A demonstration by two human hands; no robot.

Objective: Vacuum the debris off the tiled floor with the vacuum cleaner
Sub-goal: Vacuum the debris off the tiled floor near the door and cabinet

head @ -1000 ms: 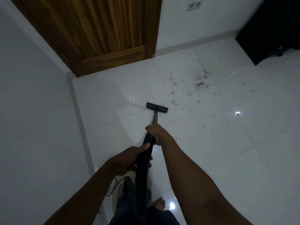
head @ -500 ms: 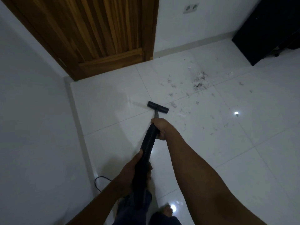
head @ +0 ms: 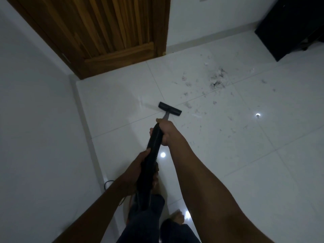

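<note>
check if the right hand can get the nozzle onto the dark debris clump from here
Probably yes: the right hand grips the hose, the nozzle sits on bare tile short of the debris clump, and nothing stands between them.

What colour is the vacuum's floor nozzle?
Black; the floor nozzle shows clearly against the white tiled floor in the head view.

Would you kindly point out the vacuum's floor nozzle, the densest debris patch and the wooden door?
floor nozzle (head: 169, 111): head view, middle of its black bar.
densest debris patch (head: 217, 80): head view, dark clump at its centre.
wooden door (head: 108, 27): head view, slatted panel.
</note>
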